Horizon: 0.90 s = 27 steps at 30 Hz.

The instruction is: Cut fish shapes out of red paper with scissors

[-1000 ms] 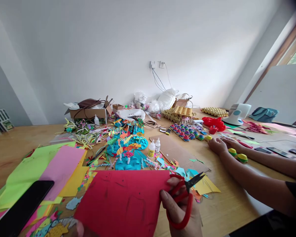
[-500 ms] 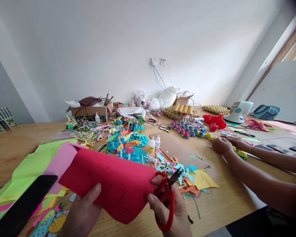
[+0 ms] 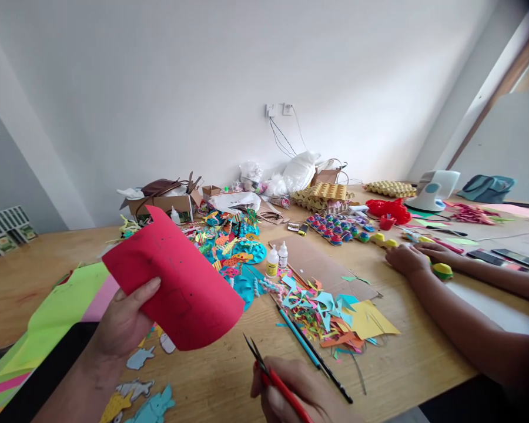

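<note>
My left hand (image 3: 126,323) pinches the lower left edge of a curling sheet of red paper (image 3: 180,288), thumb on the front face. Faint pencil outlines and small dark dots mark the sheet. Low in the middle, my right hand (image 3: 297,388) is closed around red-handled scissors (image 3: 264,370); their dark blades point up and left, slightly parted, away from the paper. Most of the handle is hidden by my fingers. Under my left hand lie cut-out paper fish, among them a blue one (image 3: 152,406) and a yellow one (image 3: 116,404).
Paper scraps (image 3: 326,311) lie right of two glue bottles (image 3: 272,261), with two brushes (image 3: 312,346) in front. Green paper (image 3: 62,311) is at left. Another person's hands (image 3: 408,258) hold yellow-green egg-carton pieces at right. Painted egg-carton cups (image 3: 332,228) stand further back.
My right hand has left the red paper and moved down with the scissors, now pointing up-left. My left hand has shifted the sheet left and up, uncovering the brushes and fish cut-outs.
</note>
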Each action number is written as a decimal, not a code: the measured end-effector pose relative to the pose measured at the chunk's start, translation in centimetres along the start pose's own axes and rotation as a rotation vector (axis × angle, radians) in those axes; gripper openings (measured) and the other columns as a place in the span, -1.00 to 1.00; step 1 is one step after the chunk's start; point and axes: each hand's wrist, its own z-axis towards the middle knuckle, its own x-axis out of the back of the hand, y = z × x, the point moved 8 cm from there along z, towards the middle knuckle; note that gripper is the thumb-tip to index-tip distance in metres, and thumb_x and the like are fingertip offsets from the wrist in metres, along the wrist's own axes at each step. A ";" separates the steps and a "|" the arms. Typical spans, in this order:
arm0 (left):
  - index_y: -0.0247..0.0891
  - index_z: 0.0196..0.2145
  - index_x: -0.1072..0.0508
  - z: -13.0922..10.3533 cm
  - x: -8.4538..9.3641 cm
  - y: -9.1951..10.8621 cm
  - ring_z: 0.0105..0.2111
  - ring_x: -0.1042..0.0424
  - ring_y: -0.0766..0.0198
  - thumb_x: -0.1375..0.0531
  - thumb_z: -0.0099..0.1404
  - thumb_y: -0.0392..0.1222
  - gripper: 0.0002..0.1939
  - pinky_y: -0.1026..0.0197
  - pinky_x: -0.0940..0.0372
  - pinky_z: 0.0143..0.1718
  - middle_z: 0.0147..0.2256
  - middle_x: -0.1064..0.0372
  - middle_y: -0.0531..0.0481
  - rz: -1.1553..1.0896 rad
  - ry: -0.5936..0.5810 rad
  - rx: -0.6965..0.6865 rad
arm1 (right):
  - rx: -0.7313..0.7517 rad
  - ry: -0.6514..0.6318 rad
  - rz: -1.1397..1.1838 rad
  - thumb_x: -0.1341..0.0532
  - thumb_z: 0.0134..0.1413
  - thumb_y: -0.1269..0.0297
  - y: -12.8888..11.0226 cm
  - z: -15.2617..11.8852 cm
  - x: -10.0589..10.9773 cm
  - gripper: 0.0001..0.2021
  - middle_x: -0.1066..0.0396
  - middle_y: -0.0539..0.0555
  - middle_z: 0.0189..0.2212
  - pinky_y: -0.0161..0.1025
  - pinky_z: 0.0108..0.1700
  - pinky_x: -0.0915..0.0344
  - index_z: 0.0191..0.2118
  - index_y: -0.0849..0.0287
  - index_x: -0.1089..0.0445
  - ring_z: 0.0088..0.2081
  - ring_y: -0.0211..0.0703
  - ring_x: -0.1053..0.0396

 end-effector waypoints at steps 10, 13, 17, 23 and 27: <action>-0.10 -0.24 -0.57 0.6 0.9 -0.2 -0.27 -0.56 0.06 -0.41 -0.11 -0.28 -0.61 0.19 -0.46 -0.18 -0.36 -0.62 0.07 0.103 0.022 -0.016 | 0.112 -0.081 0.005 0.03 0.15 -0.10 -1.8 1.6 -0.2 -0.55 -0.32 0.00 -0.57 -0.40 -0.43 -0.15 -0.40 0.18 -0.38 -0.49 -0.24 -0.23; -0.10 -0.22 -0.57 0.6 1.0 -0.2 -0.20 -0.53 0.07 -0.40 -0.10 -0.28 -0.60 0.23 -0.43 -0.15 -0.34 -0.61 0.06 0.108 0.027 -0.043 | 0.097 -0.066 0.020 0.01 0.15 -0.08 -2.1 2.1 -0.2 -0.57 -0.30 -0.01 -0.59 -0.41 -0.49 -0.12 -0.41 0.17 -0.36 -0.51 -0.24 -0.22; -0.11 -0.24 -0.58 0.6 0.5 -0.1 -0.30 -0.56 0.14 -0.41 -0.11 -0.28 -0.61 0.35 -0.46 -0.30 -0.36 -0.62 0.06 0.100 0.017 -0.047 | 0.082 -0.057 0.026 0.03 0.16 -0.08 -1.8 2.3 -0.3 -0.56 -0.28 -0.02 -0.61 -0.40 -0.49 -0.10 -0.39 0.19 -0.35 -0.52 -0.25 -0.21; -0.12 -0.22 -0.57 0.8 0.6 -0.2 -0.30 -0.56 0.11 -0.40 -0.11 -0.27 -0.59 0.29 -0.46 -0.25 -0.36 -0.61 0.04 0.118 0.012 -0.031 | 0.027 -0.006 0.114 0.03 0.07 -0.22 -0.9 2.6 -0.6 -0.47 -0.15 -0.08 -0.68 -0.41 -0.56 -0.01 -0.42 0.22 -0.30 -0.61 -0.33 -0.10; -0.15 -0.31 -0.59 0.8 0.9 -0.2 -0.38 -0.57 0.09 -0.40 -0.11 -0.25 -0.69 0.24 -0.48 -0.30 -0.38 -0.61 0.02 0.123 0.012 -0.002 | -0.048 0.008 0.195 -0.04 -0.04 -0.26 0.4 3.2 -1.3 -0.48 -0.02 -0.14 -0.75 -0.41 -0.67 0.15 -0.53 0.18 -0.23 -0.70 -0.38 0.03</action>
